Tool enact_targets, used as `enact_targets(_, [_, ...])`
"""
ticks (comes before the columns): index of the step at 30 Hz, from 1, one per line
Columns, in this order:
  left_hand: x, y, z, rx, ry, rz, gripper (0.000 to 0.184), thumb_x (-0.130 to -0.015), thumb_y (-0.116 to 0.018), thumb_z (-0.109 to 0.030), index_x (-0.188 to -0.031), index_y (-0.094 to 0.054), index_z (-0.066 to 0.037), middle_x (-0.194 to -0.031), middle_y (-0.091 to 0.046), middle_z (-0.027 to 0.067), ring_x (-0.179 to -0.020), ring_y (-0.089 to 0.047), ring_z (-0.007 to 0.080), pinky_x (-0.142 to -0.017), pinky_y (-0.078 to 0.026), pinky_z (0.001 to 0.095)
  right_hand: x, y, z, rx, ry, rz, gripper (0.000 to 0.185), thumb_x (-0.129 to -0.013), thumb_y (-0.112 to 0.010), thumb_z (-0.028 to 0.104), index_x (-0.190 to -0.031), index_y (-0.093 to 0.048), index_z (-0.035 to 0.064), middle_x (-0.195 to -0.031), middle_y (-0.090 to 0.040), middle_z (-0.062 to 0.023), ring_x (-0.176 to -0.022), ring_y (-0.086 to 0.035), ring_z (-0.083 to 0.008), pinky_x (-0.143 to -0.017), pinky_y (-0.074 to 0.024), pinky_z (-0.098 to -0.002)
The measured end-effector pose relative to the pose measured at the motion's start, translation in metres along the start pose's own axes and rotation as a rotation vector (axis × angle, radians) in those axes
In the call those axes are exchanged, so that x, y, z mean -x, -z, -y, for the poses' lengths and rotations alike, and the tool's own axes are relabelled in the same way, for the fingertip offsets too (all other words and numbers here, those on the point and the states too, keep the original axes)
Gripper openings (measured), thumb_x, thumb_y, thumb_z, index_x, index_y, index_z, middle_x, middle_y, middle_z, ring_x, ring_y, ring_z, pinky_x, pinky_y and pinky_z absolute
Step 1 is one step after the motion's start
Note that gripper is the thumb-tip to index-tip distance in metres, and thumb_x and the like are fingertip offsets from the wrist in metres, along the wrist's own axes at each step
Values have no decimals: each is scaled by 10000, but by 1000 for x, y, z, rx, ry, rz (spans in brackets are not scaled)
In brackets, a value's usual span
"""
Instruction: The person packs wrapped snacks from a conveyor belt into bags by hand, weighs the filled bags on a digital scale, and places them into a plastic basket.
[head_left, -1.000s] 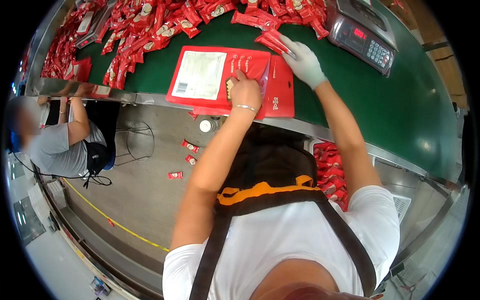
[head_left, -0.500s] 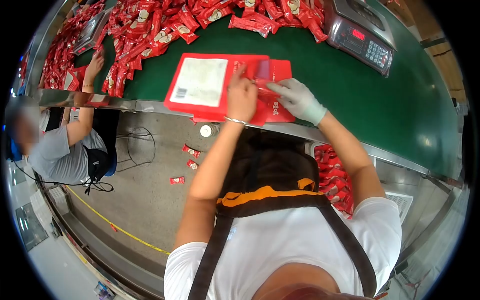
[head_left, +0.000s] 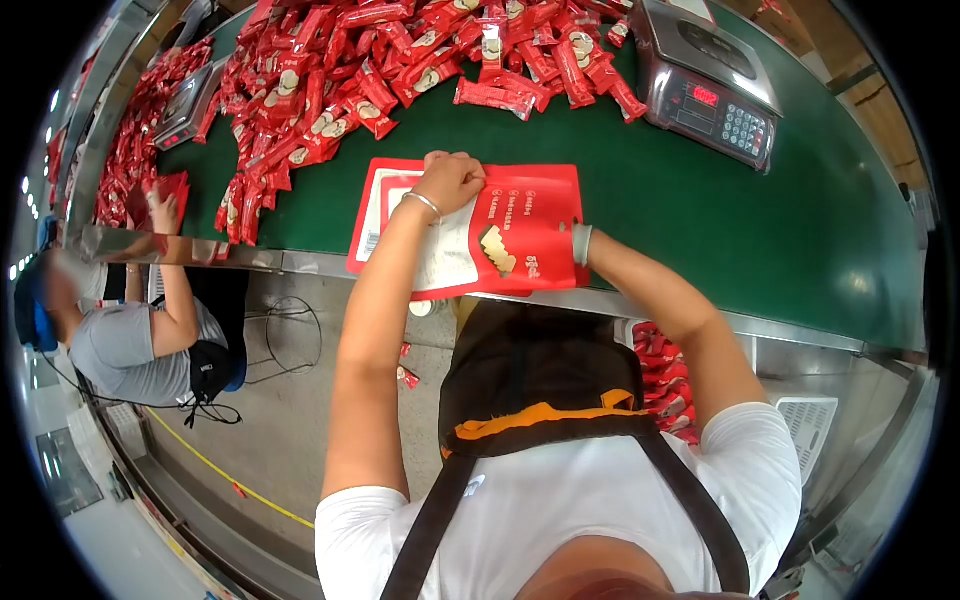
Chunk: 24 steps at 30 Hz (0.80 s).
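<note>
Red flat pouches (head_left: 555, 195) with pale labels lie overlapping on the green table by its front edge. My left hand (head_left: 452, 182), bare with a bangle at the wrist, rests on the upper part of the pouches with its fingers curled; what its fingertips hold, if anything, is hidden. Only the pale cuff of my gloved right hand (head_left: 582, 243) shows at the pouch's right side. The fingers of that hand are out of sight, inside or beneath the pouch.
Small red packets (head_left: 370, 85) are heaped along the back and left. A digital scale (head_left: 715, 110) stands at the back right. Another person (head_left: 140, 335) works at the far left beside a second scale (head_left: 185, 105). A crate of packets (head_left: 665, 380) sits below the table edge.
My right hand has gone from holding a small packet to being hidden by the pouch. The upper pouch is turned, and my left hand has moved to its upper part. The view has shifted.
</note>
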<state>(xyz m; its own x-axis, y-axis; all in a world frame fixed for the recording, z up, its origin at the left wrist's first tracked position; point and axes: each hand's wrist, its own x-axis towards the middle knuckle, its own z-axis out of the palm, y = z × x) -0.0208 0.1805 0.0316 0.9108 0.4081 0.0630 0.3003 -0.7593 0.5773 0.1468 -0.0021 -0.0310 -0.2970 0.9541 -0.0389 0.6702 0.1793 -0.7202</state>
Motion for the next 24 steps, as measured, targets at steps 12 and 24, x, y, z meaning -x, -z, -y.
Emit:
enact_targets(12, [82,-19,-79,-269,324,-420,503,-914,-544,-197,-1387,-435,-68,-1482,-403,151,-1422,-299,368,-1155,-101,609,-7,-15,-4,-79,-88,32,169,-738,-641,153,-867,-649,45,-797,-657,-119,-699,-609,-324,-657,-515,-408])
enact_targets(24, [58,-35,-69,-389,458,-178,602,-999,-380,-304,-1526,-249,-43,-1599,-230,148,-1472,-213,348,-1176,-99,583,-39,156,18,-31,-264,-131,264,-811,-626,259,-977,-663,57,-905,-690,-134,-801,-648,-275,-750,-522,-363])
